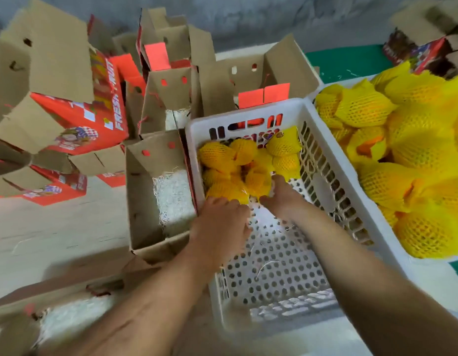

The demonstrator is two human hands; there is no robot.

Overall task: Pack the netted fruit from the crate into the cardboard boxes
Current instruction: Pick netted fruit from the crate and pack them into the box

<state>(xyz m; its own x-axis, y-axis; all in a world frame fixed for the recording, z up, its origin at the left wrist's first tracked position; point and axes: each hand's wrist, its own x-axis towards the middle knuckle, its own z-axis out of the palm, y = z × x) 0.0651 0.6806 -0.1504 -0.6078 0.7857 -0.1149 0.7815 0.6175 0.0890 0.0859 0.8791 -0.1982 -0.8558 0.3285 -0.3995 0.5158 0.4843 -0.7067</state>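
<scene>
A white perforated plastic crate (322,176) sits in front of me with several fruits in yellow foam netting (230,156) piled at its far end. My left hand (222,222) reaches into the crate, its fingers curled over a netted fruit (227,192) at the pile's near edge. My right hand (280,195) grips another netted fruit (257,182) beside it. An open cardboard box (140,201) lined with white shredded paper (175,194) stands just left of the crate.
A second white crate (392,242) heaped with netted fruit (415,150) lies to the right. More open cardboard boxes (168,98) stand behind, red printed boxes (94,116) lean at left, and another lined box (68,319) sits at the bottom left.
</scene>
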